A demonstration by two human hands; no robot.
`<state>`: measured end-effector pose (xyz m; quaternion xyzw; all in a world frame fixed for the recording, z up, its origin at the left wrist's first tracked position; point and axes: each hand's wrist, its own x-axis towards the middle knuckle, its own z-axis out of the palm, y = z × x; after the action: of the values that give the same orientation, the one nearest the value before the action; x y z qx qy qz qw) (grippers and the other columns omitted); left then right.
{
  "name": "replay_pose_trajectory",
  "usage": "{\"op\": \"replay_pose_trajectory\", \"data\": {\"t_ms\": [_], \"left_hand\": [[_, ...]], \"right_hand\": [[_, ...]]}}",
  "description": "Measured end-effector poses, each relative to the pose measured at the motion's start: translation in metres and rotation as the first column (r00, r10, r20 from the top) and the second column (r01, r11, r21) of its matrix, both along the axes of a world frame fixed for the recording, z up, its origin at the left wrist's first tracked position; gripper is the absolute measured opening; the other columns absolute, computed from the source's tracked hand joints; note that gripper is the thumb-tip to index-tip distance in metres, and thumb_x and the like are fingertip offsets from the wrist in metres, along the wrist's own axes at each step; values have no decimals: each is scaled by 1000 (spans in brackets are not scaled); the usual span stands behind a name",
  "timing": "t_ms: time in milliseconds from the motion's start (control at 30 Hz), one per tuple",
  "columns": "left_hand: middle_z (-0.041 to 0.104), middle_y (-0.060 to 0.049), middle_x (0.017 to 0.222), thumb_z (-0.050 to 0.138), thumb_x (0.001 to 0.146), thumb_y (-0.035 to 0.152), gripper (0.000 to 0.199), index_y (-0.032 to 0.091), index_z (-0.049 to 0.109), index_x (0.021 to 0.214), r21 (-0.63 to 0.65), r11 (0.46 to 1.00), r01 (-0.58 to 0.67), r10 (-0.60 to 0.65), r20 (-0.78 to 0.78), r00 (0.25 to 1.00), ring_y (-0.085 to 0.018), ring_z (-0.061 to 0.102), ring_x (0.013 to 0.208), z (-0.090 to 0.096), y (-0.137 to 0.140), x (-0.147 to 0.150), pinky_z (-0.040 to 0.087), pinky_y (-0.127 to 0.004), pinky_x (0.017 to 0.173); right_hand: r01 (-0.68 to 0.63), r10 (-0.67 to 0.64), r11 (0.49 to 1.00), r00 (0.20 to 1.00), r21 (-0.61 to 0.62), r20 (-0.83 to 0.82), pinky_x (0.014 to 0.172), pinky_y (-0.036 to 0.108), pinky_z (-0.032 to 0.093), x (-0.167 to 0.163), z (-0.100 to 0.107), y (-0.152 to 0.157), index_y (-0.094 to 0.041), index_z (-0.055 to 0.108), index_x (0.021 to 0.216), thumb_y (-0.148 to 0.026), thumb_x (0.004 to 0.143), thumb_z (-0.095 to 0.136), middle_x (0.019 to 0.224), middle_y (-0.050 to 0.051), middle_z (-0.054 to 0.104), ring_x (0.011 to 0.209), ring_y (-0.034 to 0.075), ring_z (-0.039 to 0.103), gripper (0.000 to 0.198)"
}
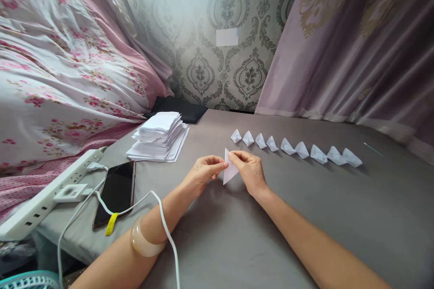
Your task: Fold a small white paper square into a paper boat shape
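Observation:
A small folded piece of white paper [230, 172], triangular in outline, is held up above the grey tabletop [217, 244]. My right hand [250, 169] pinches it near its upper part, the fingers partly hidden behind it. At its left edge, the thumb and fingertips of my left hand [205, 171] are closed on the paper too. Just beyond my hands, a slanting row of several folded paper boats [287, 146] stands on the table. To the left, a stack of white paper sheets [159, 137] lies in an uneven pile.
A black phone [117, 192] lies at the left edge beside a white power strip [50, 194] with plugs. A white cable [166, 221] with a yellow tag [111, 224] passes over my left forearm. A black cloth [185, 109] lies behind the stack; a thin stick [373, 148] sits far right.

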<state>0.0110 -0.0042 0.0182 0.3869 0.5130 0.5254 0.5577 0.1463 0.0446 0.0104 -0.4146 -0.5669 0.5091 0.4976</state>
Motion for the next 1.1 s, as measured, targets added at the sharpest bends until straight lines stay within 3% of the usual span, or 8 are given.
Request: {"op": "replay_pose_trajectory", "data": {"t_ms": [233, 300, 367, 433, 567, 767, 933, 1100], "left_hand": [[56, 0, 67, 80, 56, 33, 30, 13, 67, 73, -20, 1000, -5, 7, 90, 996, -6, 42, 56, -3, 2, -1, 29, -21, 53], [55, 0, 68, 79, 58, 34, 29, 13, 67, 74, -12, 1000, 7, -5, 106, 994, -6, 41, 57, -3, 2, -2, 29, -21, 54], [55, -1, 71, 78, 62, 35, 28, 13, 67, 76, 13, 1000, 27, -29, 118, 993, -7, 42, 60, -1, 2, -4, 30, -21, 56], [56, -1, 74, 75, 65, 35, 25, 14, 67, 77, 63, 997, 53, -60, 117, 991, -8, 44, 65, 1, 1, -6, 31, -21, 60], [57, 0, 76, 70, 71, 35, 19, 16, 65, 77, 146, 985, 91, -103, 75, 992, -9, 46, 70, 5, 0, -8, 32, -21, 64], [57, 0, 75, 70, 72, 33, 20, 16, 65, 78, 158, 979, 128, -148, 124, 981, -8, 46, 66, 4, 1, -9, 32, -21, 61], [49, 2, 60, 69, 75, 33, 20, 14, 62, 79, 163, 973, 164, -195, 200, 960, -5, 39, 55, 5, 0, -13, 29, -19, 54], [52, 2, 58, 66, 78, 34, 21, 14, 59, 81, 165, 963, 212, -246, 221, 944, -5, 44, 52, 8, -2, -13, 31, -18, 52]], "right_hand": [[-27, 24, 999, 998, -43, -54, 64, 27, 45, -1, 1, -3, -18, 71, 73, -35, 67, 70, 74, 2, 70, 69, 17, 60, 19], [-87, 80, 993, 993, -80, -88, 63, 27, 44, 0, 3, -2, -17, 71, 72, -37, 67, 70, 72, 2, 68, 68, 16, 58, 20], [-220, 189, 961, 965, -171, -181, 63, 27, 44, 4, 6, 1, -17, 70, 75, -44, 73, 65, 73, 3, 67, 70, 16, 58, 27], [-382, 310, 889, 908, -254, -281, 60, 26, 43, 8, 9, 5, -18, 70, 82, -50, 79, 57, 78, 4, 67, 72, 16, 58, 35], [-583, 510, 770, 807, -259, -297, 49, 21, 34, 14, 12, 10, -17, 68, 85, -47, 81, 57, 72, 3, 63, 61, 11, 51, 32], [-601, 536, 747, 798, -285, -276, 47, 20, 31, 15, 11, 10, -16, 66, 80, -42, 76, 67, 62, -1, 57, 50, 6, 44, 26], [-632, 557, 713, 773, -303, -302, 42, 18, 28, 22, 14, 16, -16, 65, 80, -38, 74, 70, 63, -2, 58, 45, 3, 43, 24], [-706, 636, 651, 708, -279, -307, 43, 17, 37, 28, 18, 19, -18, 63, 84, -40, 76, 68, 69, 0, 63, 52, 7, 55, 24]]}}
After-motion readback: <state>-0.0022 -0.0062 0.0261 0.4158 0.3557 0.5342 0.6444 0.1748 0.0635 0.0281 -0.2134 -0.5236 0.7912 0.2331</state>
